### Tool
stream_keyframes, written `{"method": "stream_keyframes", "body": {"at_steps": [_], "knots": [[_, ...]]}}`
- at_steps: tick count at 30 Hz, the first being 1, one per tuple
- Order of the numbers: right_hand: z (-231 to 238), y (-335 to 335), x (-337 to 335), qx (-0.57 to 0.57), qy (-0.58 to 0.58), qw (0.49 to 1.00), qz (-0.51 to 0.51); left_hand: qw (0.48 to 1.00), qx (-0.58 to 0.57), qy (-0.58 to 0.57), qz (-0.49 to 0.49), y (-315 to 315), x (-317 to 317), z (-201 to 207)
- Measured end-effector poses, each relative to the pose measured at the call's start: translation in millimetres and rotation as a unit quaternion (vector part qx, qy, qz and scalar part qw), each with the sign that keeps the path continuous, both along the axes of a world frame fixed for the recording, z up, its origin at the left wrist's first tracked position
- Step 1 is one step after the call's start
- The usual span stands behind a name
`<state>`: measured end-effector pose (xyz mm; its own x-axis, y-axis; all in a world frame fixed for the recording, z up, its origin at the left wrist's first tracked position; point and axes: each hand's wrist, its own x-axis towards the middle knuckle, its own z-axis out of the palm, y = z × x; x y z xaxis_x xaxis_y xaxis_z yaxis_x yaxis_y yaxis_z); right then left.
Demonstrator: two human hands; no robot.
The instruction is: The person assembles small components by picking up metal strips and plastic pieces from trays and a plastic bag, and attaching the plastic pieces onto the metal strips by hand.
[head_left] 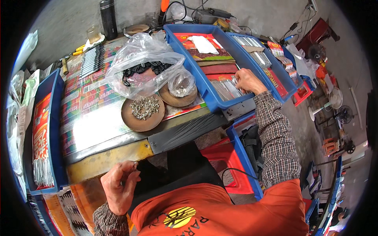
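My left hand (pixel 120 187) is in front of the table's near edge, thumb and finger pinched on a small shiny metal piece (pixel 136 165). It resembles the many small metal pieces (pixel 145 107) heaped in a round brown dish (pixel 132 122). My right hand (pixel 250 81) reaches into a blue tray (pixel 185 53), fingers closed at a bundle of thin silvery metal rods (pixel 226 89). One rod end seems to stick up past its fingertips; the fingers partly hide it. Red and brown sheets line that tray.
An open clear plastic bag (pixel 118 74) of black parts sits mid-table, beside a second dish (pixel 177 99) with a small bag (pixel 182 84). More blue trays stand at left (pixel 59 118) and right (pixel 275 70). A dark bottle (pixel 108 19) stands at the back. A red stool (pixel 224 157) is below.
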<state>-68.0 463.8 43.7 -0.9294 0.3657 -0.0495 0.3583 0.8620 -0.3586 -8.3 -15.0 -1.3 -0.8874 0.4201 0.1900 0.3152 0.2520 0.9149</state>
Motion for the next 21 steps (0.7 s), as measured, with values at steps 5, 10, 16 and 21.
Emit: {"method": "stream_keyframes", "body": {"at_steps": [5,10,16,21], "knots": [[8,-2,9,0.004,-0.052,0.999,0.009,1.0,0.015,-0.017,0.0,-1,1,1],[17,-19,19,0.206,0.115,0.969,0.078,0.998,0.039,-0.051,0.005,1,4,4],[51,-104,54,-0.037,0.261,0.959,0.1,0.987,0.088,-0.137,-0.012,10,0,8],[46,-178,83,-0.259,0.173,0.933,0.181,0.949,0.211,-0.233,-0.034,22,4,12]]}}
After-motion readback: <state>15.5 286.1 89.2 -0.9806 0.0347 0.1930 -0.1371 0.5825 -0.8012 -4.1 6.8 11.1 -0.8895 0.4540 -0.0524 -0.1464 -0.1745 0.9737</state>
